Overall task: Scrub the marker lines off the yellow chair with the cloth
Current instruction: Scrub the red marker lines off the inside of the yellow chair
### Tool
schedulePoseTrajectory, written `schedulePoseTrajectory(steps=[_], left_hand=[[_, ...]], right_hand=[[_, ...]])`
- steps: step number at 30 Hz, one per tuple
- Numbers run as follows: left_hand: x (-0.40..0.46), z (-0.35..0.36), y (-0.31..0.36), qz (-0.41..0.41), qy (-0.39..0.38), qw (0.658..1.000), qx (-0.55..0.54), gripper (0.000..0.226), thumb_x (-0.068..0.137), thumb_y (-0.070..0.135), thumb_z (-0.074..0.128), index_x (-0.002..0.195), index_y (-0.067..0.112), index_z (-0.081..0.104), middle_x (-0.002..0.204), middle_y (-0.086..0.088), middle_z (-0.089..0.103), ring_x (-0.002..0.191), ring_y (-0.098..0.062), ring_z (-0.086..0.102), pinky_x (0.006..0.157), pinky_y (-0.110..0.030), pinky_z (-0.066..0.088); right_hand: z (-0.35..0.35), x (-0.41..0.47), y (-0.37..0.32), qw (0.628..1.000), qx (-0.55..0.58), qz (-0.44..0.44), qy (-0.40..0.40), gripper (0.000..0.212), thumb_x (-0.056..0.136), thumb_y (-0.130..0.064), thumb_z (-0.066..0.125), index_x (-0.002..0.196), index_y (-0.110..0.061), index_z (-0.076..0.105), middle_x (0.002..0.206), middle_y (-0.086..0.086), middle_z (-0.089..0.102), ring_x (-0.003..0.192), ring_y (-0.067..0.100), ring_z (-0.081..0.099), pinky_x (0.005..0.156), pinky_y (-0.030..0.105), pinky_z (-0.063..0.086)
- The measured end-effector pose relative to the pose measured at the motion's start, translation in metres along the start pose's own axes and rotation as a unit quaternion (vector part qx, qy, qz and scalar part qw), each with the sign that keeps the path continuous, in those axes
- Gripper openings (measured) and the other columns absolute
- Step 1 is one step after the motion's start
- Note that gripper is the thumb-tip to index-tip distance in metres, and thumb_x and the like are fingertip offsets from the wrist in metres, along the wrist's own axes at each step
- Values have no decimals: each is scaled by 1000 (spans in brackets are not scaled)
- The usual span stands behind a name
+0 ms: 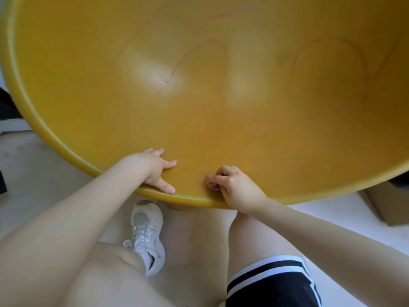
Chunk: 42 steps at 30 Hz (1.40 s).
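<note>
The yellow chair (pixel 221 134) fills the upper view as a wide, bowl-shaped seat with a rounded rim. Faint reddish marker lines (pixel 205 54) curve across its middle and right side. My left hand (pixel 155 169) rests flat on the near rim, fingers spread, holding nothing. To its right my right hand (pixel 234 187) is closed on a small bunched pinkish cloth (pixel 212 186), pressed against the seat just inside the rim. Most of the cloth is hidden in my fingers.
My knees and a white sneaker (pixel 146 233) are under the rim on a pale floor. A brown cardboard box (pixel 389 204) sits at the right. Dark objects (pixel 6 107) show at the left edge behind the chair.
</note>
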State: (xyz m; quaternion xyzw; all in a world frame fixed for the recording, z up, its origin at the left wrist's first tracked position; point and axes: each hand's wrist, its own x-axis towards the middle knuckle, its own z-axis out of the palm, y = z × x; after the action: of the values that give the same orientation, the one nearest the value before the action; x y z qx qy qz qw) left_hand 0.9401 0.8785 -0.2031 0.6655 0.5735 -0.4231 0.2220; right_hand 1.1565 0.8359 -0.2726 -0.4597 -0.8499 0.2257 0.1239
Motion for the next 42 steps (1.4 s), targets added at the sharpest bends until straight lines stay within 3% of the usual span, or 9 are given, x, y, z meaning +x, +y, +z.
schedulePoseTrajectory(steps=[8,11,15,20,27,30,34,37,42], left_hand=[[-5,1,2,-8,-6,1000,-19,91,78,67,51,146,40,-3,156,0,-17,144,-28,-11,115,-46,7],[-7,3,3,-1,-5,1000,-18,89,79,68,48,146,40,-3,156,-1,-17,144,-28,-10,116,-45,4],[-4,6,-1,1,13,1000,-21,91,77,70,49,147,40,-1,157,-1,-14,144,-28,-7,117,-43,5],[-3,5,-2,-2,52,998,-19,99,71,73,54,148,36,4,158,0,-1,143,-29,5,113,-44,17],[18,-6,11,-4,151,988,23,88,77,73,46,149,35,10,146,-10,26,132,-30,30,103,-38,31],[29,-13,24,23,200,979,3,82,82,65,48,149,29,15,141,-8,35,129,-27,35,100,-36,33],[46,-26,34,67,197,978,-4,93,79,58,60,150,24,12,156,-7,12,140,-27,19,109,-38,26],[55,-34,36,89,169,981,14,102,74,59,64,150,24,5,158,-4,-8,145,-24,4,115,-37,14],[62,-37,39,111,102,988,-19,102,75,59,64,149,29,0,157,-1,-14,145,-23,-3,114,-39,18]], right_hand=[[-23,1,62,963,-107,237,69,28,92,-5,40,103,-10,65,106,13,52,90,28,42,69,29,36],[-12,5,42,977,-73,193,60,29,87,2,42,99,-8,67,103,13,54,84,29,44,68,28,35],[10,7,13,997,-39,45,57,29,65,14,51,77,-8,66,82,12,59,62,20,33,57,34,46],[-4,14,31,996,-75,10,37,29,67,6,45,76,-13,66,77,8,59,60,22,39,55,31,43],[-29,24,95,917,-126,348,148,26,89,-4,41,98,-8,65,109,14,53,93,33,44,75,36,39],[-7,43,66,929,-91,315,173,24,83,0,43,88,-5,66,101,19,57,83,36,50,68,35,38],[29,49,-10,976,-19,151,156,34,72,-15,32,67,-15,66,70,5,59,53,25,48,54,23,32],[32,44,-16,989,0,89,115,35,75,-13,32,72,-17,67,75,4,60,55,25,45,60,25,33],[-21,22,69,967,-38,235,91,29,79,3,49,77,-17,69,95,4,64,81,32,51,66,34,47]])
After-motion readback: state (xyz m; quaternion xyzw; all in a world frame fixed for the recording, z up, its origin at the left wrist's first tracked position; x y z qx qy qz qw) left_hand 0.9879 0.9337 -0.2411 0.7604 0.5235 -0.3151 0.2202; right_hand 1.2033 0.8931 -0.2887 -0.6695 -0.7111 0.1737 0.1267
